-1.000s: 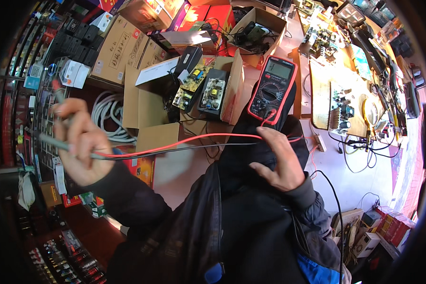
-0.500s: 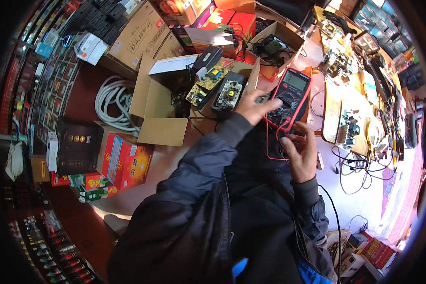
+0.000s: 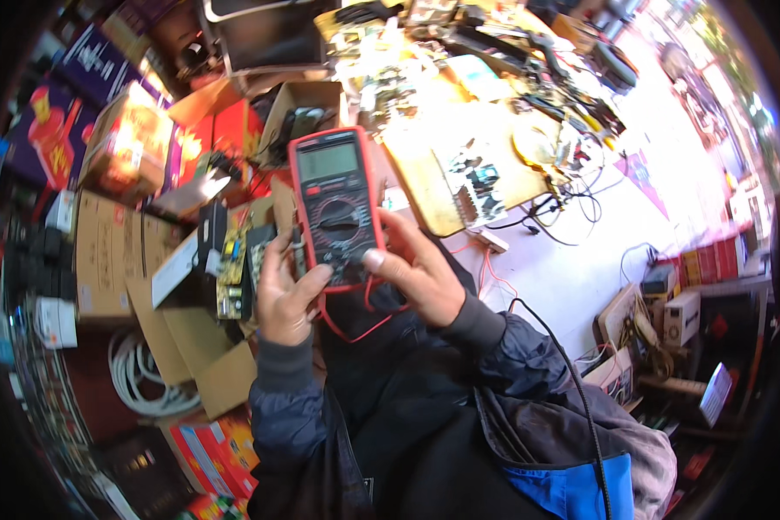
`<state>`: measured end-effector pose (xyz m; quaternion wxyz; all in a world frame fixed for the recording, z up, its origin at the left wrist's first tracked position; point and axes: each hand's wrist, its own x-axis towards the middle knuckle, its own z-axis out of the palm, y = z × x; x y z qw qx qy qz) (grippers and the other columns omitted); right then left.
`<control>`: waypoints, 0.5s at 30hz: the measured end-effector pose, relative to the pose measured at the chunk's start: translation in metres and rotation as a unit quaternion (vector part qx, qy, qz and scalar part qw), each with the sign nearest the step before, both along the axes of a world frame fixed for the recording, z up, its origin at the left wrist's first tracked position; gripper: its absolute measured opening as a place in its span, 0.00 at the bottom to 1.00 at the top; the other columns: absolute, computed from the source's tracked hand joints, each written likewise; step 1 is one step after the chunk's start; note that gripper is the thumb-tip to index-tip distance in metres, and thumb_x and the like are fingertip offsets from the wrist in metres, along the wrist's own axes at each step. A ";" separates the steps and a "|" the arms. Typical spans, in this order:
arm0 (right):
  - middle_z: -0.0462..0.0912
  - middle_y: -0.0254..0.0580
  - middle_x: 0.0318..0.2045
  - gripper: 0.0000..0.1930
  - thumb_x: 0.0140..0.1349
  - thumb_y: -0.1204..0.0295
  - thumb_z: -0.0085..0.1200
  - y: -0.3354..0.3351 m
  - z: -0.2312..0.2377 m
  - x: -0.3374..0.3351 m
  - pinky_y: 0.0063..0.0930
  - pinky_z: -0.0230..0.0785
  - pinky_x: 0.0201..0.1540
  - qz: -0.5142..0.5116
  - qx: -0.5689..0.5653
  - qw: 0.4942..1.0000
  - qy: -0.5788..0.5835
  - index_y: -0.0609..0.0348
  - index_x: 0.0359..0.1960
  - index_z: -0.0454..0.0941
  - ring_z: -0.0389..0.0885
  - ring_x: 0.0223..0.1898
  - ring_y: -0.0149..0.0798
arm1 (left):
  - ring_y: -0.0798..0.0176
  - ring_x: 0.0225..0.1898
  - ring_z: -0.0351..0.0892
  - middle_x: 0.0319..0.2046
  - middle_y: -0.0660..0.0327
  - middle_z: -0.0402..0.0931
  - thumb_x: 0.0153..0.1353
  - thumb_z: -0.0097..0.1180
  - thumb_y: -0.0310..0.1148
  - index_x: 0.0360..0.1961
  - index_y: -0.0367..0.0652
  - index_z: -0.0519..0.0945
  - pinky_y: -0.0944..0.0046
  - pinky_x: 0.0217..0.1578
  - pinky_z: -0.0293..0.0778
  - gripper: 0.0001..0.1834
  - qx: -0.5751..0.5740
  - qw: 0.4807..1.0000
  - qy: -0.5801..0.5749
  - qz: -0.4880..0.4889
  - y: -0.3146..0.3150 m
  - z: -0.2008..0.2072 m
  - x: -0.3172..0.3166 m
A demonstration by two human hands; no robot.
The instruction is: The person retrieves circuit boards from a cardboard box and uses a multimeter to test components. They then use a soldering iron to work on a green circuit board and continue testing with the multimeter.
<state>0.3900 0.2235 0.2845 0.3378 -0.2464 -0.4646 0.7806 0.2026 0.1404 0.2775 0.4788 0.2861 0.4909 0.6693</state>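
A red-and-black digital multimeter (image 3: 338, 204) is held up in front of me, its grey display at the top and its round dial in the middle. My left hand (image 3: 288, 295) grips its lower left side, thumb near the bottom corner. On the lower right side my right hand (image 3: 423, 273) holds it too, the thumb tip over the front by the sockets. A red test lead (image 3: 355, 336) loops below the meter between the hands. The fingers behind the meter are hidden.
Left of the meter, an open cardboard box (image 3: 191, 342) holds circuit boards (image 3: 231, 282). A coil of white cable (image 3: 139, 377) lies beside it. To the right are a wooden board (image 3: 425, 191) with electronic parts, a power strip (image 3: 491, 241) and black cables (image 3: 550, 212).
My view has turned to the right. My right hand, which was beside the multimeter's lower end, now grips its side. The left hand has shifted from the meter's upper left to its lower left.
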 end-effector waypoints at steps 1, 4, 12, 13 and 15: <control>0.79 0.39 0.55 0.34 0.72 0.71 0.59 -0.001 0.010 0.002 0.26 0.73 0.51 -0.003 -0.007 0.999 0.039 0.60 0.75 0.55 0.77 0.52 0.28 | 0.65 0.49 0.82 0.53 0.55 0.78 0.59 0.66 0.24 0.68 0.37 0.66 0.65 0.49 0.80 0.36 -0.008 0.999 -0.045 -0.009 0.007 0.011 0.000; 0.77 0.41 0.57 0.38 0.72 0.70 0.60 0.004 0.037 0.007 0.27 0.73 0.55 -0.018 0.008 0.997 0.078 0.60 0.77 0.51 0.77 0.54 0.30 | 0.63 0.48 0.83 0.53 0.53 0.79 0.60 0.64 0.23 0.69 0.38 0.65 0.65 0.49 0.82 0.36 0.040 0.998 -0.029 -0.040 0.033 0.044 0.003; 0.79 0.44 0.56 0.42 0.67 0.71 0.64 0.035 0.094 0.064 0.30 0.72 0.57 -0.125 0.035 0.986 0.100 0.63 0.77 0.52 0.79 0.54 0.34 | 0.71 0.33 0.81 0.48 0.55 0.82 0.65 0.67 0.28 0.67 0.40 0.67 0.74 0.31 0.74 0.31 0.060 0.986 0.084 -0.134 0.092 0.123 0.048; 0.81 0.44 0.54 0.40 0.66 0.72 0.62 0.045 0.098 0.075 0.29 0.73 0.57 -0.128 0.041 0.985 0.108 0.63 0.76 0.54 0.80 0.53 0.34 | 0.73 0.30 0.78 0.48 0.55 0.82 0.66 0.66 0.28 0.67 0.41 0.67 0.75 0.28 0.70 0.31 0.075 0.984 0.072 -0.147 0.100 0.127 0.049; 0.81 0.44 0.55 0.35 0.68 0.69 0.55 0.060 0.102 0.102 0.29 0.73 0.59 -0.182 0.054 0.974 0.127 0.66 0.75 0.58 0.82 0.54 0.35 | 0.76 0.23 0.72 0.47 0.54 0.82 0.68 0.64 0.28 0.67 0.43 0.67 0.77 0.20 0.63 0.29 0.114 0.978 0.045 -0.168 0.113 0.130 0.041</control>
